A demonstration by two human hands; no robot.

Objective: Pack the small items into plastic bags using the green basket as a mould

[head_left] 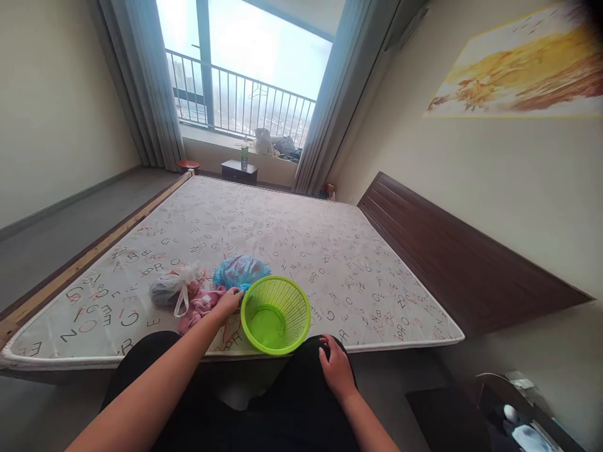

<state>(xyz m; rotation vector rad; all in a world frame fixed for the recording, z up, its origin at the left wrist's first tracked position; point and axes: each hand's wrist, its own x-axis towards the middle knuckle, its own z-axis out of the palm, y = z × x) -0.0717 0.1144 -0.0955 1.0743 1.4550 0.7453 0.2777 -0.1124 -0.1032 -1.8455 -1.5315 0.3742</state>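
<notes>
My left hand [230, 300] reaches forward, its fingers closed on the gathered end of a blue plastic bag [240, 270]. What the bag holds cannot be made out. Just to the right of that hand, a lime-green plastic basket [276, 314] stands with its mouth tilted toward me and nothing inside it. Pink cloth [205, 304] lies left of my left wrist, beside a translucent white plastic bag [176, 285] with dark contents. My right hand [336, 364] rests on my right knee, fingers loosely extended and holding nothing.
The bare mattress [282, 213] with printed letters spreads in front of me. A dark wooden headboard [452, 251] runs along the right, and a wooden bed rail [94, 251] along the left. A small dark nightstand [239, 171] stands by the window. Lower right is a cluttered dark cabinet [513, 408].
</notes>
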